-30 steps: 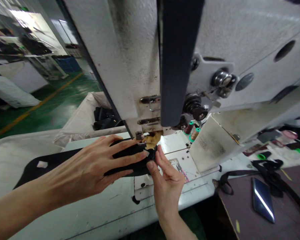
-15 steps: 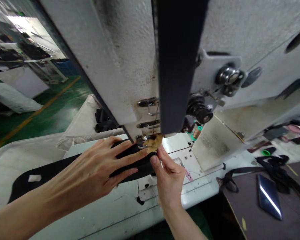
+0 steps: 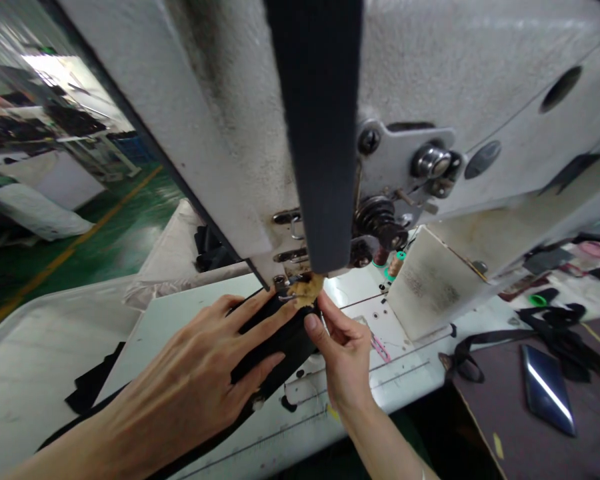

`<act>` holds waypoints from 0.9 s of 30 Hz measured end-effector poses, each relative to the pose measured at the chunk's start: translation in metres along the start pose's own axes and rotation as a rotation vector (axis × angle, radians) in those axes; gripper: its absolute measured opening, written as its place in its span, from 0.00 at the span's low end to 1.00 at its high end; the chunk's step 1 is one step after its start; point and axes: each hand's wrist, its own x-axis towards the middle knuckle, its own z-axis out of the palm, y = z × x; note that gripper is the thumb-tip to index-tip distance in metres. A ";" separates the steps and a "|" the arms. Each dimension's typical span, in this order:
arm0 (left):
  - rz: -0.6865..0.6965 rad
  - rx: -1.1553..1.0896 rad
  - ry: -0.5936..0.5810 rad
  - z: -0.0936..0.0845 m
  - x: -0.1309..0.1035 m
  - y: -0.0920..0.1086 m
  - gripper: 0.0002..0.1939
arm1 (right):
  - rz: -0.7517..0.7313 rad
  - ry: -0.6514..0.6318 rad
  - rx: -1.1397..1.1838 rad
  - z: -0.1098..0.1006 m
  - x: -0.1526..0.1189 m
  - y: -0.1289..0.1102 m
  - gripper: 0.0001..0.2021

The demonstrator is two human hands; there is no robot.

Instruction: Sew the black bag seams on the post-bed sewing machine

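Observation:
Black fabric (image 3: 273,337) lies on the pale sewing machine bed under the needle area. My left hand (image 3: 215,353) rests flat on it with fingers spread, fingertips close to the presser foot. My right hand (image 3: 343,340) pinches the fabric's edge between thumb and index finger, just right of the needle area. A tan, worn-looking piece (image 3: 307,291) sits at the needle area and hides the stitching point. The grey-white sewing machine head (image 3: 230,133) rises directly above both hands.
Thread spools (image 3: 395,265) stand behind the machine bed. Pink snips (image 3: 380,348) lie right of my right hand. A dark phone (image 3: 549,389) and black straps (image 3: 485,340) are at the right. A white bin (image 3: 35,333) stands left.
The fabric has swung round, its left end coming down toward me under my left forearm. My left hand has turned slightly with it. The camera view has shifted a little.

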 end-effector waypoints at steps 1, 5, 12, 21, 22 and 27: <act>-0.018 0.004 0.004 0.000 0.000 0.003 0.30 | 0.005 -0.015 0.010 -0.001 0.001 -0.001 0.20; -0.085 0.030 0.002 0.001 -0.001 0.016 0.32 | 0.026 -0.044 0.032 -0.004 0.006 -0.003 0.20; -0.176 0.085 0.008 0.003 -0.002 0.037 0.34 | 0.026 -0.078 0.034 -0.011 0.011 -0.002 0.17; -0.325 0.133 0.049 0.007 0.003 0.068 0.39 | 0.016 -0.110 0.026 -0.018 0.011 0.003 0.17; -0.342 0.134 0.042 0.008 0.004 0.071 0.39 | 0.008 -0.119 0.018 -0.020 0.010 0.002 0.16; -0.435 0.173 0.081 0.012 0.010 0.087 0.39 | -0.002 -0.120 -0.028 -0.035 0.006 0.003 0.14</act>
